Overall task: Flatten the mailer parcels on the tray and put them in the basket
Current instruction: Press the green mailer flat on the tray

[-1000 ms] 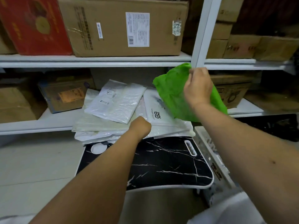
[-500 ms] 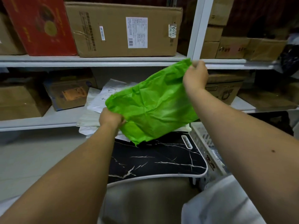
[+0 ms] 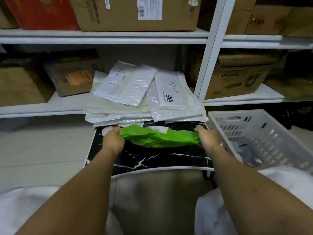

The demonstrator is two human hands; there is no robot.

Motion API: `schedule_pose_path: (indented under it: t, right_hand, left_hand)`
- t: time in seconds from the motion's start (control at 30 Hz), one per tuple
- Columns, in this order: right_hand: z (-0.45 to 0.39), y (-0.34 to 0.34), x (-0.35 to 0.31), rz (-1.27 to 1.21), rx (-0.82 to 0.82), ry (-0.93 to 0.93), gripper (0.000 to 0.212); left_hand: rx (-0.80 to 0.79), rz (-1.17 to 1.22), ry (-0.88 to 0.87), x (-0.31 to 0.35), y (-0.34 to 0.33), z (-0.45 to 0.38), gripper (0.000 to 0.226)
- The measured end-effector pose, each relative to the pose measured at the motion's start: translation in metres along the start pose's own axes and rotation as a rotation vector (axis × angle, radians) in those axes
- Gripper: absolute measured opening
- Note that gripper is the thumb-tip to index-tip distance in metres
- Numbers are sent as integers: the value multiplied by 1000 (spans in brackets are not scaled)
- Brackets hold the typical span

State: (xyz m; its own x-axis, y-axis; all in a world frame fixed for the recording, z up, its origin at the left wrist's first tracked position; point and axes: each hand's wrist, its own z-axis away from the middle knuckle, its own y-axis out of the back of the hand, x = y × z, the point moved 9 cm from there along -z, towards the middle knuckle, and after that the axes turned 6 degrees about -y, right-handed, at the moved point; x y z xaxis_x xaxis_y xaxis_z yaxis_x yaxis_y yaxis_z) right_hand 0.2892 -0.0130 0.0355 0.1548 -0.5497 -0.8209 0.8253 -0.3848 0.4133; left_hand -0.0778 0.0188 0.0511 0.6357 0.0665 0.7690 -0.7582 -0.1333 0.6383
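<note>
Over the black tray (image 3: pixel 152 160), left hand (image 3: pixel 112 141) and right hand (image 3: pixel 207 139) grasp the green mailer's (image 3: pixel 157 137) ends beside the basket (image 3: pixel 218 122).

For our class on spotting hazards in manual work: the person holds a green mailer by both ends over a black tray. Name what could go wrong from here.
1. The green mailer is bunched between the left hand and right hand; pressed flat like this, it may keep its creases.
2. The pile of white mailers overhangs the black tray; a sweep could drag some off.
3. The basket sits close to the right hand, so a quick move may knock it.
</note>
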Motion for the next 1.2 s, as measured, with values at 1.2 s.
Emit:
schedule_pose_path:
  t: [1.2]
  right_hand:
    - [34, -164, 89, 910, 128, 207, 79]
  left_hand:
    - [-124, -653, 249, -63, -136, 49, 68]
